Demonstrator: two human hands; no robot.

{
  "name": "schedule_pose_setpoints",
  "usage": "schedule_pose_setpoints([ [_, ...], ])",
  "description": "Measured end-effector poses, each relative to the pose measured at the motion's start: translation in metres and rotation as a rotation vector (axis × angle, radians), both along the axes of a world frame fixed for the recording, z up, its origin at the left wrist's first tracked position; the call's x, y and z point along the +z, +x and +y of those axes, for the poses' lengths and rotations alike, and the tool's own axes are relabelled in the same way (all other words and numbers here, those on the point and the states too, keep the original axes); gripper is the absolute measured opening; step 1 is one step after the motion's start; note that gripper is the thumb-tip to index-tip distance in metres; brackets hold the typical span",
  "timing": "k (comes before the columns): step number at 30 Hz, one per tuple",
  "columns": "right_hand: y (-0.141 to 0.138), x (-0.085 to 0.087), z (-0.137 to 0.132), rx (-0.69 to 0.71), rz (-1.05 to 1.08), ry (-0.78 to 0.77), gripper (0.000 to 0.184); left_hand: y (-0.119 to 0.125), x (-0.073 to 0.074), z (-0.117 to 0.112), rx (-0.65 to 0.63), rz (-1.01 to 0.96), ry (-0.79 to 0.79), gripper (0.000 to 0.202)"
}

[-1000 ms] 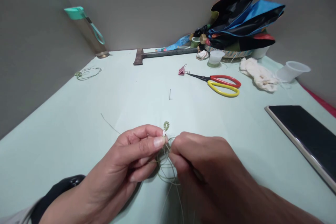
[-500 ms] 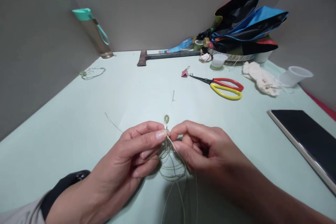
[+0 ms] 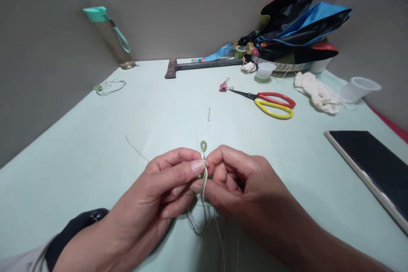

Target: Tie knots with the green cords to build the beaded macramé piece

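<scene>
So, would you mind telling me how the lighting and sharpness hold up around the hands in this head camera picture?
In the head view, light is soft and even, with only a faint shadow under the left hand on the pale green table covering; the knotted green cord looks fairly sharp, its thinnest strands softer; the wide lens bends the table's edges.

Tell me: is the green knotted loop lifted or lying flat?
Lifted: the loop sticks up above the pinching left hand and right hand.

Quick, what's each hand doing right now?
Left hand: closed, pinching the knotted green cord between thumb and fingers.
Right hand: closed, pinching the pale cord strands just below it.
</scene>
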State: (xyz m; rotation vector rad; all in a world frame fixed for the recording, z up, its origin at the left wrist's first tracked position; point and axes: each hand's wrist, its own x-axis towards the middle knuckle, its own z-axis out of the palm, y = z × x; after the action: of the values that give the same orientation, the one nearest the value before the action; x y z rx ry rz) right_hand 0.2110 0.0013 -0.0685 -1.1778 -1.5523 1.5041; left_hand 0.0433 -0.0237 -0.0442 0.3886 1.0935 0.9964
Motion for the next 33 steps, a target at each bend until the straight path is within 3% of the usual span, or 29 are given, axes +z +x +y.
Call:
schedule_pose_setpoints([
  [3, 0.000, -0.001, -0.002, 0.022, -0.009, 0.036, 0.012, 0.000, 0.000, 0.001, -0.007, 0.006, 0.014, 0.039],
  [11, 0.010, 0.001, -0.001, 0.090, -0.016, -0.056, 0.017, -0.001, -0.002, 0.000, -0.010, 0.006, 0.009, 0.037],
  [20, 0.012, -0.003, -0.004, 0.109, -0.034, 0.102, 0.028, -0.001, -0.005, 0.001, 0.003, -0.014, 0.017, 0.030],
  [27, 0.006, -0.008, -0.006, 0.073, 0.038, -0.003, 0.029, 0.000, -0.004, -0.002, -0.038, 0.015, -0.009, 0.026],
  [33, 0.002, -0.003, -0.005, 0.097, 0.072, -0.204, 0.024, -0.004, -0.004, -0.003, -0.048, 0.050, -0.001, 0.025],
])
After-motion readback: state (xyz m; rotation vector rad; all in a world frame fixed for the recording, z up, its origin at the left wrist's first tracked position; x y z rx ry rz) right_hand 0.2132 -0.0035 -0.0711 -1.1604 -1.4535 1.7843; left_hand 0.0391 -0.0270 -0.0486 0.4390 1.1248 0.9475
